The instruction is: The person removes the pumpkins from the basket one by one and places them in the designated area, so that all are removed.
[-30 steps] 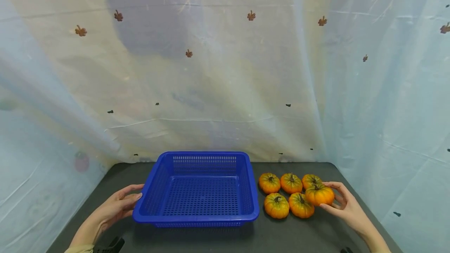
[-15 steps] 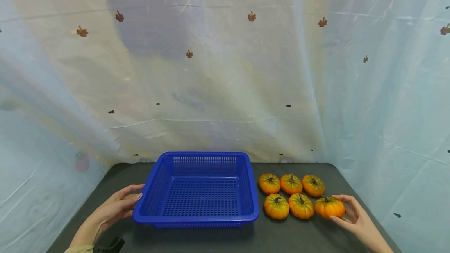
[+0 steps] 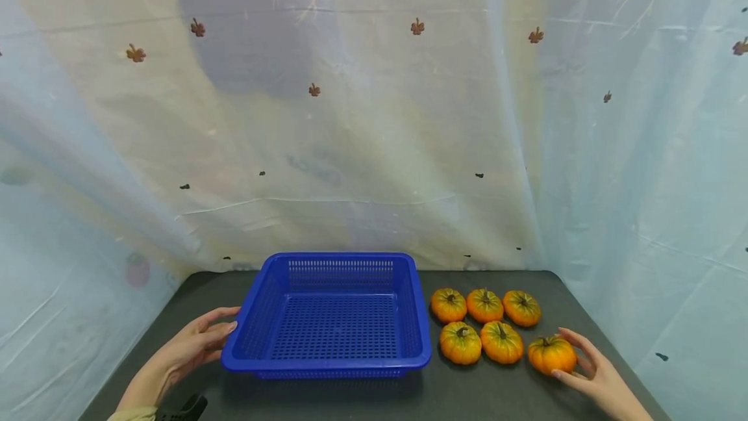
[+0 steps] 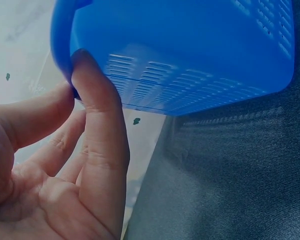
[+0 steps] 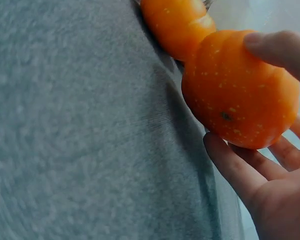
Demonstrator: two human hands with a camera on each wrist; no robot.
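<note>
My left hand [image 3: 193, 347] is at the left side of a blue plastic basket [image 3: 324, 364]. In the left wrist view its thumb and index finger pinch the basket's rim [image 4: 61, 42]. On the right, my right hand [image 3: 597, 375] grips a small orange pumpkin [image 3: 552, 356] between thumb and fingers. The right wrist view shows the same pumpkin [image 5: 235, 90] from its speckled underside, close over the dark tabletop, with the fingers below and the thumb above. Several more pumpkins [image 3: 501, 342] sit in two rows between the basket and this hand.
The dark grey table [image 3: 479, 395] carries everything. A pale printed curtain [image 3: 374, 148] hangs behind it and along both sides. The basket holds nothing, and its slotted walls stand close to the back curtain.
My right hand has moved right and toward me with its pumpkin, from over the back-right pumpkin to the right end of the front row. The left hand and basket have stayed put.
</note>
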